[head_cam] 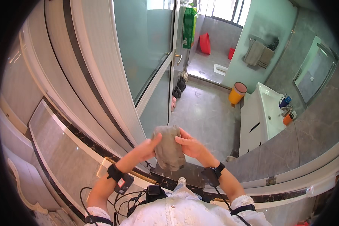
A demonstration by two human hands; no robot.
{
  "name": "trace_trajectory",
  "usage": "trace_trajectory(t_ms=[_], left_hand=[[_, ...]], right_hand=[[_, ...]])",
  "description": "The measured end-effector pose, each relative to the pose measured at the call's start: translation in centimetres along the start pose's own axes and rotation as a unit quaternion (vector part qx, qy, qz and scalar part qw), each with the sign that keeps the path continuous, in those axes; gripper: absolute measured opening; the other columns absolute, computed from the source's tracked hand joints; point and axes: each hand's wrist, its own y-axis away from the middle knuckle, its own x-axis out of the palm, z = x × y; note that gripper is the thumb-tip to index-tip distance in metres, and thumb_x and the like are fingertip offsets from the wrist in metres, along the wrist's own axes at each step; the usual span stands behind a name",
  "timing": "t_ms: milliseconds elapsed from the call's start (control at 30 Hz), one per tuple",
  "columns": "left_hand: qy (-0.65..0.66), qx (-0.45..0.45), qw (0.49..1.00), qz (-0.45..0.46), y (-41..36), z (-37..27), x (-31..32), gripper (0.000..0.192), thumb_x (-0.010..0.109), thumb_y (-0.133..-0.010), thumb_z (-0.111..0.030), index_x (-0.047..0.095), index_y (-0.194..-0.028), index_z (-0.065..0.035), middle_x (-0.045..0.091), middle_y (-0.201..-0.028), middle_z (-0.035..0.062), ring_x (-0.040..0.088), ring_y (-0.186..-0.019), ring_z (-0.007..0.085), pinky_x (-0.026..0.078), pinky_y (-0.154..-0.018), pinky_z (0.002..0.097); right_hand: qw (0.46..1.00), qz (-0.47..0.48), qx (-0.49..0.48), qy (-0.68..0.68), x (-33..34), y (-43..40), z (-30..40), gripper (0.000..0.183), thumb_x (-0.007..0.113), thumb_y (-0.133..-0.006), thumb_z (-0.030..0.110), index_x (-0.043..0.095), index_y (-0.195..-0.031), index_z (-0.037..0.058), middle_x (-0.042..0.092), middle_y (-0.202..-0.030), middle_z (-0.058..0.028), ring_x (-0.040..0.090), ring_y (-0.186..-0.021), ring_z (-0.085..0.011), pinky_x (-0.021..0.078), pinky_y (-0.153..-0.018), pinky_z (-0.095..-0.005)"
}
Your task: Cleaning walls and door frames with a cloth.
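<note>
A folded grey-brown cloth [170,151] is held up in front of my body, above the bathroom threshold. On its left side my left hand [148,148] grips it, the thumb lying over the near face. From the right, my right hand [190,143] holds the upper part, thumb in front and fingers behind. The cloth's far side is hidden, so I cannot tell what kind of textile it is. Both wrists carry black strapped devices with cables.
A frosted glass door [147,50] stands open at left, with shoes [179,86] beside it. To the right is a washbasin [271,113] on a white cabinet. An orange bin [237,93] stands further in. Towels [258,53] hang on the glass partition; a red basin [205,43] leans behind.
</note>
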Motion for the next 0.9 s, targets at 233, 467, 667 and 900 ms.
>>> trace_trajectory(t_ms=[233,467,667,900], left_hand=[[-0.332,0.145,0.931,-0.045,1.4,0.4,0.5,0.034,0.070,-0.071,-0.013,0.057,-0.100,0.0002,0.059,-0.087,0.0004,0.053,-0.078,0.0096,0.043,-0.072,0.0248],[-0.423,0.204,0.862,-0.194,1.1,1.5,1.3,0.019,0.068,-0.070,-0.010,0.063,-0.087,-0.0033,0.059,-0.089,0.0047,0.053,-0.077,0.0117,0.043,-0.071,0.0268],[-0.665,0.460,0.550,-0.207,2.1,-0.4,3.5,0.019,0.065,-0.074,-0.015,0.062,-0.086,-0.0010,0.052,-0.100,0.0083,0.049,-0.081,0.0099,0.041,-0.069,0.0239],[-0.264,0.273,0.916,-0.129,1.4,-0.9,3.8,0.025,0.063,-0.078,-0.016,0.057,-0.098,-0.0020,0.057,-0.095,0.0010,0.051,-0.084,0.0082,0.042,-0.075,0.0233]], right_hand=[[0.987,-0.053,-0.036,0.144,-1.2,0.7,-0.2,0.056,0.059,-0.080,0.009,0.028,-0.128,0.0059,0.052,-0.110,-0.0076,0.051,-0.099,-0.0149,0.0424,-0.083,-0.0293],[0.936,-0.217,-0.072,0.266,-0.6,1.4,0.4,0.038,0.060,-0.076,0.002,0.045,-0.112,0.0012,0.061,-0.083,-0.0066,0.056,-0.071,-0.0102,0.0445,-0.059,-0.0243],[0.858,-0.219,-0.052,0.462,-1.6,2.6,2.3,0.020,0.059,-0.079,0.009,0.058,-0.097,0.0003,0.059,-0.084,-0.0024,0.051,-0.069,-0.0083,0.0409,-0.058,-0.0248],[0.894,-0.127,-0.104,0.417,-2.3,1.8,2.2,0.030,0.054,-0.084,0.026,0.055,-0.102,0.0014,0.053,-0.107,-0.0055,0.050,-0.089,-0.0124,0.0397,-0.076,-0.0269]])
